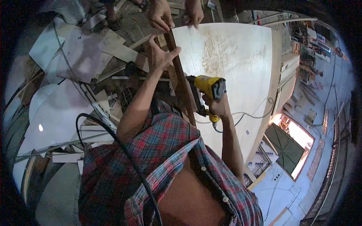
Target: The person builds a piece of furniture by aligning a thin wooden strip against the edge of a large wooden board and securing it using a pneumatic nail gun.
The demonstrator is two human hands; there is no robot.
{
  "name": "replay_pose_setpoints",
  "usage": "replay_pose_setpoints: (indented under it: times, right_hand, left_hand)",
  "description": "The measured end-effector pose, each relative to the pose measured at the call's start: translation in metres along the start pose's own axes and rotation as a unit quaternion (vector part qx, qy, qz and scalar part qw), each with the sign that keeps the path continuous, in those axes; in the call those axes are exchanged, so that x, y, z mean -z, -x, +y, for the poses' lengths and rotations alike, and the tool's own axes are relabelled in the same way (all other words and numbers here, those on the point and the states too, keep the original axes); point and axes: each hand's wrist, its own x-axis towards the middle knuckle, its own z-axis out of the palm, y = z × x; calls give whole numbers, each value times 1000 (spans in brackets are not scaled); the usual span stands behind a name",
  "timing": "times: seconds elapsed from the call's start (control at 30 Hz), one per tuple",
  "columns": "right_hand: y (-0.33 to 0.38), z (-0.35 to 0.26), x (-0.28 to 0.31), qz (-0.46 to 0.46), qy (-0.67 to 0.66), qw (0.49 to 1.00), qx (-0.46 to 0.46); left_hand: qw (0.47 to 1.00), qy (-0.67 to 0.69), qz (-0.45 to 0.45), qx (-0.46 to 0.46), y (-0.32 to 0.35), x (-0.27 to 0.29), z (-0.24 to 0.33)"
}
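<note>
My right hand [218,106] grips a yellow and black nail gun [206,90], its nose pressed against a dark wooden strip [180,75] along the left edge of a large pale plywood panel [233,67]. My left hand [160,54] rests on the same strip higher up, fingers spread over it. At the panel's far end, another person's two hands [177,13] hold the strip and the panel's top edge.
A black hose [113,139] loops from the lower middle to the left. Pale board offcuts [75,52] and wood scraps litter the floor at left. A thin cable [256,115] trails over the panel. Cabinets and shelving stand at right.
</note>
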Motion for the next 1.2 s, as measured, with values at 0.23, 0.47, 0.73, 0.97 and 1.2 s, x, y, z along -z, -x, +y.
replay_pose_setpoints:
  times: [0.23,0.47,0.73,0.97,1.2]
  right_hand:
    - [0,26,4,25,-27,999,40]
    - [-12,2,17,-1,-37,999,19]
    - [-52,-57,30,33,16,994,99]
    - [-76,-105,9,4,-1,989,151]
    - [-86,-83,11,26,27,989,141]
  left_hand:
    - [999,-11,-18,42,6,-10,26]
    - [994,6,-71,86,-3,-2,15]
    - [994,9,-52,98,3,2,51]
    - [997,-24,-67,0,-9,15,-1]
    - [989,120,-83,28,13,3,18]
